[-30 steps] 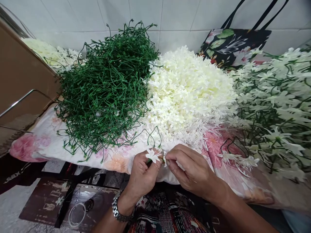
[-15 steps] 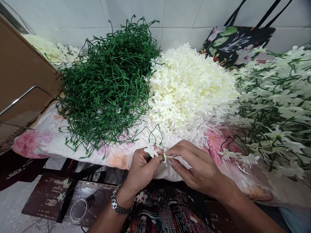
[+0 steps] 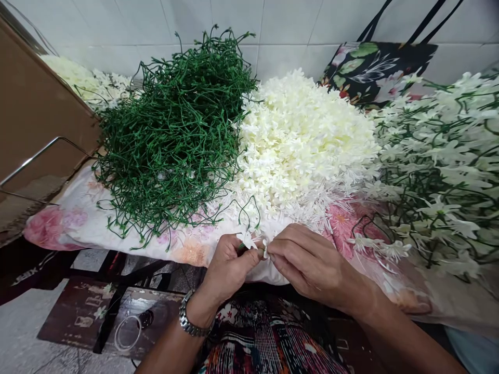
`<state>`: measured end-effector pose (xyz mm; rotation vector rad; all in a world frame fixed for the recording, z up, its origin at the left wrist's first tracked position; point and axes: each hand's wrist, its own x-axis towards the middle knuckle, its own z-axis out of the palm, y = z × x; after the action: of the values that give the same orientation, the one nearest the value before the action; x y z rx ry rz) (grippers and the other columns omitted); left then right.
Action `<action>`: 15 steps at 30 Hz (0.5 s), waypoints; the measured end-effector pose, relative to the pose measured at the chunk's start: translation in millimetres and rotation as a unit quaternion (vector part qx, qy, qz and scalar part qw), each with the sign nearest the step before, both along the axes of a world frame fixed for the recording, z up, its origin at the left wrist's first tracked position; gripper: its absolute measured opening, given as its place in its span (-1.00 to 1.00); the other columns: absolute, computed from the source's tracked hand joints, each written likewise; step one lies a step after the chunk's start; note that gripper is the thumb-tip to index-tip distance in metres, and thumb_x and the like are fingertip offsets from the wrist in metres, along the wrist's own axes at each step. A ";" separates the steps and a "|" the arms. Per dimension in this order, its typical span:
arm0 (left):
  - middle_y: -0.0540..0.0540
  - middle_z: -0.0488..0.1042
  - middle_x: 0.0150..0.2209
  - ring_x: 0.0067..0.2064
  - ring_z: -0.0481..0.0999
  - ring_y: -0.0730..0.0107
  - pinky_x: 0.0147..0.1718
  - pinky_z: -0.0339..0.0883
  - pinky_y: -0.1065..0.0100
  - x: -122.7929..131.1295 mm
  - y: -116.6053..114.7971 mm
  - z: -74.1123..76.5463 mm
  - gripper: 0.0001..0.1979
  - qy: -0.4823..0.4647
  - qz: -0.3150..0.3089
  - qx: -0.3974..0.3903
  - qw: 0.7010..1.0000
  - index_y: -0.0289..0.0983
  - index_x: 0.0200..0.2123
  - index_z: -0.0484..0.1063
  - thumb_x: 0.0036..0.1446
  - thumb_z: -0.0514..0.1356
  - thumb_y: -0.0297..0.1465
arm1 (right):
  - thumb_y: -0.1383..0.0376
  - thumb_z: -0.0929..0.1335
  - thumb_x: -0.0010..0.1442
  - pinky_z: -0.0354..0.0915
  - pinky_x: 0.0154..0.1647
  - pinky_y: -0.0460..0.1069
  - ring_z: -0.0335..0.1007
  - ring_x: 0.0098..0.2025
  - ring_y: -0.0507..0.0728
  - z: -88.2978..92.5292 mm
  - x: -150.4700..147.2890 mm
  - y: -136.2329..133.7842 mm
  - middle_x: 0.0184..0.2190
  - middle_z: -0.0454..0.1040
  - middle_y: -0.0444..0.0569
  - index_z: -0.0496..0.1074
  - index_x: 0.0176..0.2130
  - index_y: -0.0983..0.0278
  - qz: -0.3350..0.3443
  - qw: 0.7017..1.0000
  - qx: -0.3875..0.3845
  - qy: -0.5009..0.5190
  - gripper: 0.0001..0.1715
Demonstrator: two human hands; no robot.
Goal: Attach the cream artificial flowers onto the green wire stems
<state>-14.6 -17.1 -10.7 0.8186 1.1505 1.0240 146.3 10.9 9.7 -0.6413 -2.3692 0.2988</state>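
My left hand [image 3: 230, 267], with a metal watch at the wrist, is closed on a green stem that bears a white flower [image 3: 247, 239]. Fingertips of my right hand [image 3: 312, 262] pinch together at a second small white flower [image 3: 265, 248], right beside the left fingertips. Green stem loops [image 3: 249, 210] rise just above the hands. Behind them lie a heap of green stems [image 3: 175, 130] on the left and a heap of loose white petals [image 3: 304, 135] in the middle. Thin white strands [image 3: 312, 202] lie in front of the petals.
Finished-looking white flowers on green stems [image 3: 440, 171] pile up at the right. A floral bag [image 3: 374, 70] leans on the tiled wall. At the left stands a cardboard box [image 3: 42, 98]. Flowered cloth [image 3: 148, 246] covers the work surface; a clear ring [image 3: 128, 332] lies below.
My right fingertips have closed in against the small flower, and the thin white piece between them no longer shows. The view has shifted slightly.
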 end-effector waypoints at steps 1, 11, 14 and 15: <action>0.11 0.12 -0.68 -0.61 0.04 0.60 -0.61 -0.03 0.48 0.5 0.1 -0.3 -0.68 0.004 0.003 0.008 1.000 -0.33 -0.67 0.30 -0.17 0.30 -0.23 | 0.51 0.23 0.17 0.27 -0.40 -0.03 0.24 -0.38 0.05 -0.7 -0.2 0.1 -0.47 0.37 -0.01 0.34 -0.31 0.37 0.001 1.000 -0.010 0.005 -0.87; 0.00 0.37 -0.55 -0.48 0.32 0.45 -0.46 0.25 0.42 -1.5 -1.1 2.3 -0.86 0.047 -0.011 0.063 0.997 -0.33 -0.50 0.44 0.00 0.20 -0.36 | 0.47 0.21 0.19 0.26 -0.46 -0.07 0.25 -0.42 0.03 -5.6 -1.9 0.3 -0.50 0.35 -0.03 0.34 -0.33 0.35 -0.015 0.995 -0.074 0.058 -0.86; -0.06 0.49 -0.37 -0.34 0.43 0.35 -0.35 0.32 0.39 -1.7 -1.4 14.8 -0.81 0.107 -0.054 0.117 0.986 -0.27 -0.27 0.50 0.00 0.22 -0.38 | 0.46 0.21 0.18 0.24 -0.48 -0.08 0.25 -0.45 0.02 -0.9 7.8 -3.3 -0.52 0.34 -0.06 0.34 -0.35 0.33 -0.058 0.992 -0.083 0.078 -0.85; -0.10 0.51 -0.27 -0.29 0.45 0.31 -0.33 0.34 0.38 -1.4 -1.8 18.5 -0.68 0.121 -0.071 0.138 0.980 -0.22 -0.12 0.46 -0.02 0.24 -0.38 | 0.47 0.22 0.17 0.24 -0.48 -0.08 0.26 -0.45 0.02 1.9 13.8 -5.2 -0.53 0.34 -0.07 0.34 -0.35 0.32 -0.079 0.990 -0.082 0.080 -0.86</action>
<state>-16.0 -18.9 7.8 1.2567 1.1488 0.9970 160.2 5.8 11.7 -0.8455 -2.1421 0.4612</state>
